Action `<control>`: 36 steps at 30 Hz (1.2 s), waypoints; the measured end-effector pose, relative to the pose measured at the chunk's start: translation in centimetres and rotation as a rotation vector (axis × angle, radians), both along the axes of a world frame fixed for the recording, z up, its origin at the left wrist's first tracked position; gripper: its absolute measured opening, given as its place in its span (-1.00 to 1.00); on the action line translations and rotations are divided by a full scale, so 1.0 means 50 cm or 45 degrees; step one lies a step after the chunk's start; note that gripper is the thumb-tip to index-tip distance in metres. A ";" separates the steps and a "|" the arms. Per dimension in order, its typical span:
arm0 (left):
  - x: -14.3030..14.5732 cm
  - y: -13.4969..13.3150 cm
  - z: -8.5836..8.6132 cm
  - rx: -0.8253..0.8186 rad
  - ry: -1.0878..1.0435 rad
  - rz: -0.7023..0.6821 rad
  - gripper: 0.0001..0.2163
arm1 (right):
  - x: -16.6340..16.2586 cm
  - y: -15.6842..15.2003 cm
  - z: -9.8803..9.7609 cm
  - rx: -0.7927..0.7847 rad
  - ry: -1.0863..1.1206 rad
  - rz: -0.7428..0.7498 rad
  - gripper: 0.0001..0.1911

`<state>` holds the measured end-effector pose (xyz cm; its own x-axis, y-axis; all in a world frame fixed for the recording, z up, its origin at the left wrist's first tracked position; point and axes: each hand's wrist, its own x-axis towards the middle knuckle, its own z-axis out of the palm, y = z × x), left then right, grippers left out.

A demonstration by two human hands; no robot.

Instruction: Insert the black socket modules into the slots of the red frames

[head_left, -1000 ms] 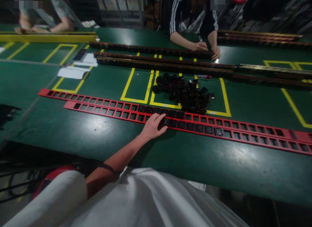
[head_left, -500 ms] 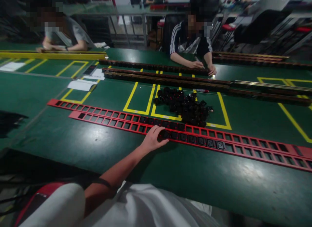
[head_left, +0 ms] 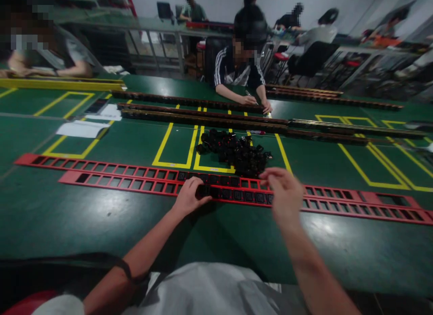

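Note:
Two long red slotted strips [head_left: 101, 182] lie side by side across the green table [head_left: 67, 224] in front of me. My left hand [head_left: 188, 197] rests on the near strip with its fingers curled over a black socket module [head_left: 203, 190] seated in a slot. A short row of black modules [head_left: 243, 196] fills the slots to its right. My right hand [head_left: 283, 194] hovers over the strips, blurred by motion, fingers loosely bent; nothing shows in it. A heap of loose black modules [head_left: 237, 152] lies just beyond the strips inside a yellow taped box.
Dark long strips [head_left: 203, 121] lie across the far side, where a person in a striped black top [head_left: 237, 76] works on one. Another person [head_left: 43, 57] sits at far left by a yellow strip [head_left: 61, 85]. White papers [head_left: 83, 128] lie at left. Yellow tape outlines mark the table.
My right hand has come into view above the strips at right. My left hand stays on the near strip. The camera has tilted up, showing more of the room.

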<state>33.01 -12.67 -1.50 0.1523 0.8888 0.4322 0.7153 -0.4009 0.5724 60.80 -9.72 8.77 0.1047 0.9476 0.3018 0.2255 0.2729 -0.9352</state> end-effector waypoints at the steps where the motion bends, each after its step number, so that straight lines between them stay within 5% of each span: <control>1: 0.002 0.000 -0.004 0.020 0.030 0.024 -0.63 | -0.026 -0.005 -0.024 -0.024 -0.037 0.065 -0.80; 5: 0.013 0.000 -0.020 0.141 0.152 0.083 -0.59 | -0.133 -0.043 -0.116 0.090 -0.366 0.377 -0.83; 9: 0.018 0.000 -0.025 0.161 0.257 0.127 -0.57 | -0.176 -0.056 -0.160 0.251 -0.587 0.458 -0.76; 19: -0.006 -0.033 0.010 -0.039 0.374 -0.133 -0.44 | -0.154 -0.028 -0.165 0.344 -0.799 0.601 -0.72; 36: -0.004 -0.030 -0.003 0.059 0.254 0.016 -0.51 | -0.177 -0.033 -0.203 0.477 -1.002 0.445 -0.62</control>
